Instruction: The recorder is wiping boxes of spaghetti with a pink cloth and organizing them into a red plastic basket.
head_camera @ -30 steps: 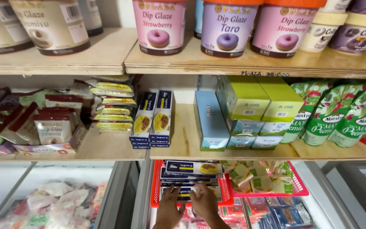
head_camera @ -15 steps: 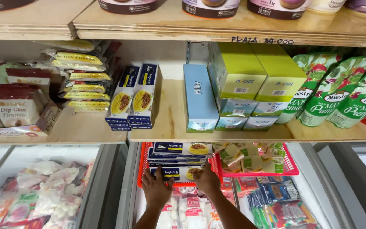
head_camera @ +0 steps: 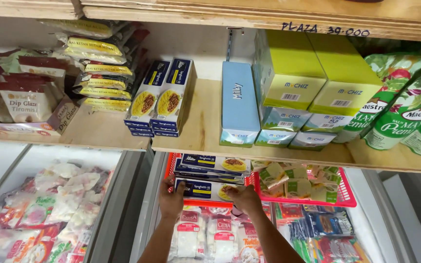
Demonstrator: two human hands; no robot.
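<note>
Dark-blue spaghetti box (head_camera: 205, 188), flat between both hands

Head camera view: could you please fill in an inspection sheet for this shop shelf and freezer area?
Surface: wooden shelf above an open chest freezer.
Job's things: dark blue spaghetti box, lowest of a stack in a red basket.
Clutter: green packets in a pink basket; frozen bags below.
Grips: left hand and right hand each hold one end of the box.
Cables: nothing seen.
Surroundings: upright spaghetti boxes, yellow-green cartons, green pouches.
</note>
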